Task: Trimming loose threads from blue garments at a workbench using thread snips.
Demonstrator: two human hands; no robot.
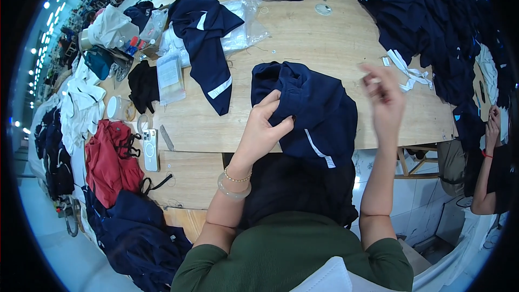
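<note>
A navy garment (pixel 319 108) with a gathered band and a white strip hangs over the table's front edge before me. My left hand (pixel 265 130) is closed on the garment near its band, thumb on top and fingers partly tucked behind the cloth. To the right of the garment, my right hand (pixel 385 93) is raised over the table, apart from the cloth. Its fingers are curled and smeared by motion, so whether it holds anything does not show. White fabric strips (pixel 411 71) lie on the table just beyond it.
Another navy piece (pixel 203 48) lies on plastic bags at left. A phone (pixel 151 150), a red garment (pixel 112 159) and a navy heap (pixel 138 238) are on my left. A large navy pile (pixel 421 27) covers the right side, where a co-worker's hand (pixel 493 124) shows.
</note>
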